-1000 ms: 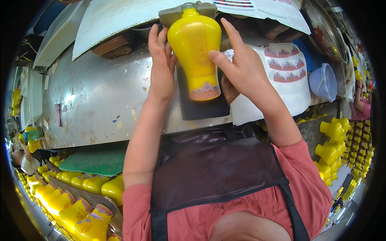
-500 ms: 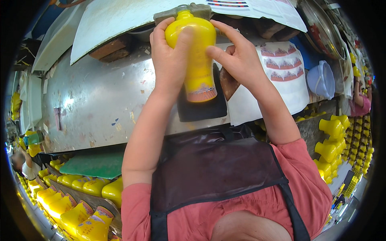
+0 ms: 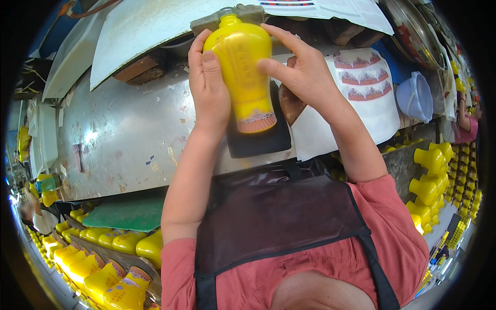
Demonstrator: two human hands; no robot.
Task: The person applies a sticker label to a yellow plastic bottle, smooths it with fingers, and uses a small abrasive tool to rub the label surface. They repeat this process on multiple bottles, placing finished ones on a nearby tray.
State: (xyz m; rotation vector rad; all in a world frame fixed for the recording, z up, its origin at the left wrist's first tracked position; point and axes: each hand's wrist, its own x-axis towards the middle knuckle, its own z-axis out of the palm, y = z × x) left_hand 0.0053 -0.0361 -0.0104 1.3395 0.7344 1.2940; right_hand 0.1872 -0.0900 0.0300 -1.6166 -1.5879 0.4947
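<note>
A glossy yellow bottle (image 3: 243, 67) lies with its neck pointing away from me, over a black pad (image 3: 258, 143) at the near edge of the metal table. A pink and lilac patterned band rings its narrow base, and faint markings show on its body. My left hand (image 3: 211, 85) is wrapped along the bottle's left side, thumb on the body. On the right, my right hand (image 3: 302, 64) holds its shoulder with forefinger and thumb. Beside it lies a white sheet (image 3: 336, 121) bearing several curved patterned strips (image 3: 364, 77). A grey cloth-like block (image 3: 253, 13) sits behind the bottle's neck.
The metal table (image 3: 129, 129) carries small scraps. A pale blue bucket (image 3: 415, 97) stands at right. Several yellow bottles (image 3: 121, 287) fill racks at lower left, beside a green board (image 3: 126, 212); more yellow bottles (image 3: 431, 160) stand at right. Other people are at both far sides.
The bottle has shifted slightly left with both hands. My left thumb has moved off the middle of its front to its left edge, uncovering the markings.
</note>
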